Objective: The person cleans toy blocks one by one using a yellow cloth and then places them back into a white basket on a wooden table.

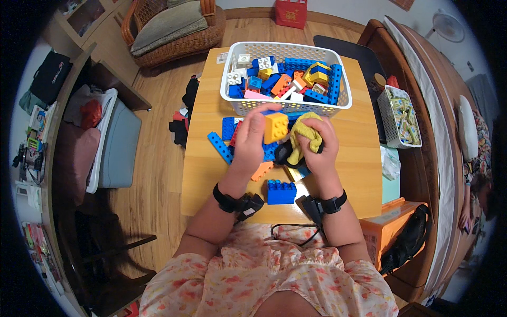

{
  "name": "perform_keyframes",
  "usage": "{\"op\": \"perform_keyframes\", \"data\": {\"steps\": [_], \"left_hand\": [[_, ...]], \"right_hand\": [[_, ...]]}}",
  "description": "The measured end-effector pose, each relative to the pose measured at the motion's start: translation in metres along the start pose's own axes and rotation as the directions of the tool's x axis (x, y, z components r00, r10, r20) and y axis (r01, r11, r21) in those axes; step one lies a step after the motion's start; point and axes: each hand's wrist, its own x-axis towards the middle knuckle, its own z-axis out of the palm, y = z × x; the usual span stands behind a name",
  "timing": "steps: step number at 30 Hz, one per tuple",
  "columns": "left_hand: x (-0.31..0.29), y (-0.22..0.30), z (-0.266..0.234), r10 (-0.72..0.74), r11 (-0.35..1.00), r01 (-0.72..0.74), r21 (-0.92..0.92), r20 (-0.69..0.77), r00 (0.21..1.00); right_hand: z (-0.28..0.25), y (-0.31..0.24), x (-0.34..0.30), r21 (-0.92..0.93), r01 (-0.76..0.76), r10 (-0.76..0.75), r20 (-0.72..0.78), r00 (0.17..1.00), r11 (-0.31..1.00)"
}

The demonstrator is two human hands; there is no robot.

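My left hand (251, 141) is closed on a yellow toy building block (276, 128), raised over the table with its studs facing right. A bit of blue shows behind the block's top; I cannot tell whether it is joined on. Bunched in my right hand (323, 145) is a yellow cloth (304, 138) with a dark edge, close beside the block but apart from it. Below both hands lie loose blocks, among them a long blue one (219, 147) and an orange one (262, 170). A blue block (281, 192) stands nearest me.
A white perforated basket (240, 105) full of mixed blocks takes up the table's (359, 174) far side. To the right, a smaller basket (388, 119) holds small packets, and an orange box (374, 238) stands below. Further right, a person's hand (466, 222) rests on a bed.
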Motion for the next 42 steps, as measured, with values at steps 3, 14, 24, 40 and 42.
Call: {"op": "perform_keyframes", "data": {"steps": [3, 14, 24, 40, 42], "left_hand": [[0.007, 0.012, -0.010, -0.024, 0.998, 0.016, -0.065, -0.129, 0.991], [0.033, 0.018, -0.020, 0.190, 0.953, -0.136, 0.272, -0.183, 0.964], [0.119, -0.003, -0.007, 0.019, 0.181, -0.260, 0.948, 0.261, 0.965], [0.158, -0.034, 0.058, -0.323, 0.383, -0.440, 0.812, 0.564, 0.760], [0.162, -0.040, 0.064, -0.393, 0.278, -0.530, 0.801, 0.598, 0.699]], "right_hand": [[0.000, 0.003, 0.001, 0.028, -0.027, 0.028, -0.055, 0.998, 0.999], [-0.002, 0.008, 0.001, 0.087, -0.071, 0.079, -0.094, 0.992, 0.994], [-0.006, 0.005, 0.001, 0.056, -0.055, 0.060, -0.082, 0.995, 0.997], [-0.011, 0.005, 0.004, 0.138, -0.085, 0.100, -0.100, 0.990, 0.987], [-0.011, 0.007, 0.003, 0.120, -0.078, 0.091, -0.109, 0.990, 0.990]]}}
